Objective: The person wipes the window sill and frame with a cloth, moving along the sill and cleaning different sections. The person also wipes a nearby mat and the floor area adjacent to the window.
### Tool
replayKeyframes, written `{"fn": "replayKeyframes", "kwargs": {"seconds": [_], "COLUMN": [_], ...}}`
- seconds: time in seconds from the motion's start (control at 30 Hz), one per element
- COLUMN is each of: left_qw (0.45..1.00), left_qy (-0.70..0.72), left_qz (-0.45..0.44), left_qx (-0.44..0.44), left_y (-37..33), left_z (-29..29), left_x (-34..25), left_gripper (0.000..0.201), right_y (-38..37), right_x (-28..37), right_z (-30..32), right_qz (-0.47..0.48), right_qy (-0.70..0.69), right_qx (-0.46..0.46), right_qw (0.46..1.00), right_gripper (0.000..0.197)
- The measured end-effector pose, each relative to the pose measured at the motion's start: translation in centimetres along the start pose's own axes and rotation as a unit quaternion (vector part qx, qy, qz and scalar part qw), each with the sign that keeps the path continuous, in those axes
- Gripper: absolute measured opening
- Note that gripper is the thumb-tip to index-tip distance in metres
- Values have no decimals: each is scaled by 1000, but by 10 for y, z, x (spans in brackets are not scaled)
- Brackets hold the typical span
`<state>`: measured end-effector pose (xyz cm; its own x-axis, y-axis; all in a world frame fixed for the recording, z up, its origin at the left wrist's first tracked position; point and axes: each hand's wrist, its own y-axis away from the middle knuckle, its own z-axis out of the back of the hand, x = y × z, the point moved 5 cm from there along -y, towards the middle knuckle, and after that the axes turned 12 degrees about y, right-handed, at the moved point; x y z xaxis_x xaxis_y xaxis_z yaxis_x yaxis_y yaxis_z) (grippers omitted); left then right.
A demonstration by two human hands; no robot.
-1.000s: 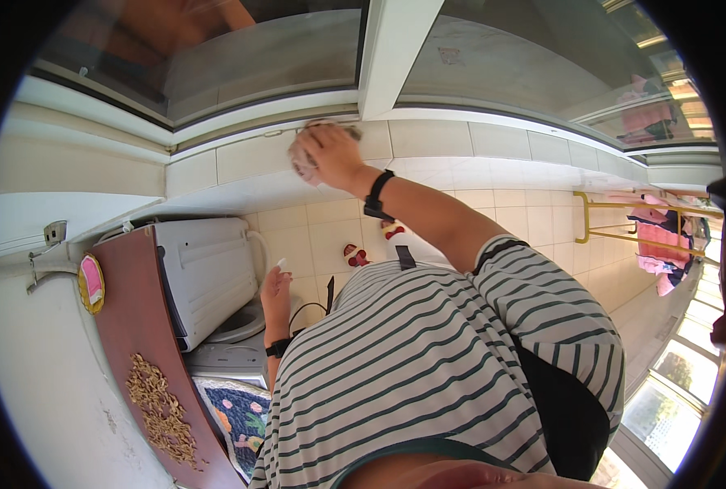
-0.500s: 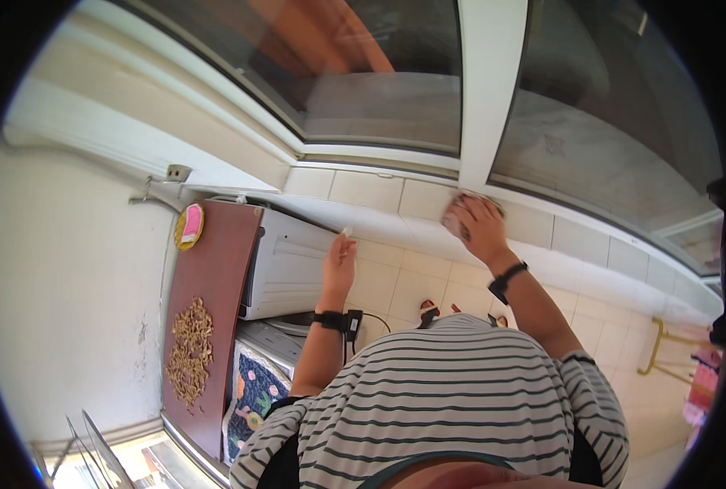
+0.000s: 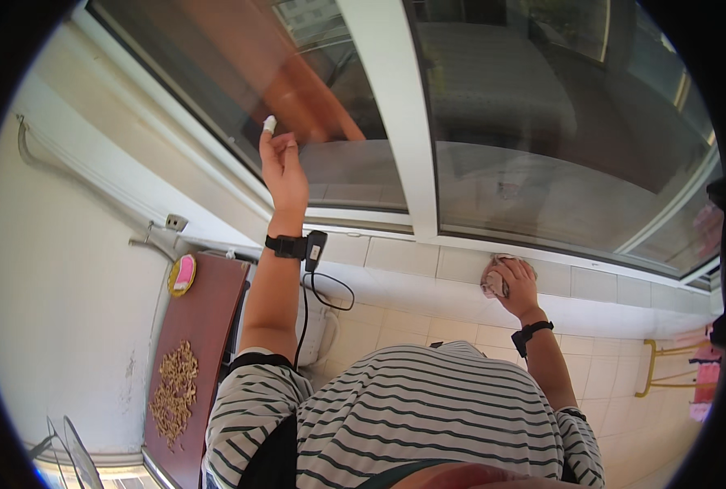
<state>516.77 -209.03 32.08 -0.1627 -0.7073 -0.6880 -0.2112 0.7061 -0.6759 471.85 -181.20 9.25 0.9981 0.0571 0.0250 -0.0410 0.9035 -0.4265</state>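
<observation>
My left hand [image 3: 284, 178] is raised in front of the left window pane [image 3: 342, 175]. A white wrapping [image 3: 270, 124] covers one fingertip; that finger stretches out while others bend loosely. Nothing shows in this hand, and whether it touches the glass I cannot tell. Down to the right, my right hand [image 3: 520, 287] presses a crumpled, pale brownish cloth [image 3: 493, 284] against the tiled sill [image 3: 403, 257] below the right pane [image 3: 534, 196]. Its fingers wrap over the cloth and hide part of it.
A reddish-brown board [image 3: 208, 326] at the left bears dried brown pieces [image 3: 174, 395] and a yellow dish [image 3: 173, 281] with a pink item [image 3: 185, 272]. A black cable [image 3: 303, 318] hangs from my left wrist device [image 3: 315, 248]. A yellow metal frame [image 3: 650, 371] stands at the right.
My left hand has risen from beside the white appliance to the window. My right hand and the cloth appear farther right along the sill. The view has also shifted.
</observation>
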Motion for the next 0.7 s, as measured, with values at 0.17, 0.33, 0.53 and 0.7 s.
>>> {"fn": "replayKeyframes", "kwargs": {"seconds": [0.17, 0.33, 0.53, 0.7], "left_qw": [962, 947, 957, 972], "left_qy": [200, 258, 250, 227], "left_qz": [17, 31, 13, 11], "left_qx": [186, 187, 146, 66], "left_y": [42, 61, 80, 93], "left_z": [-105, -132, -139, -152], "left_x": [-27, -26, -28, -24], "left_gripper": [72, 92, 99, 86], "right_y": [-1, -2, -2, -2], "right_x": [-1, -4, -3, -4], "right_z": [0, -3, -2, -2], "right_qz": [13, 12, 8, 4], "right_qy": [11, 9, 0, 6], "right_qx": [-5, -9, -24, -12], "right_qw": [1000, 1000, 1000, 1000], "right_gripper": [60, 60, 60, 59]}}
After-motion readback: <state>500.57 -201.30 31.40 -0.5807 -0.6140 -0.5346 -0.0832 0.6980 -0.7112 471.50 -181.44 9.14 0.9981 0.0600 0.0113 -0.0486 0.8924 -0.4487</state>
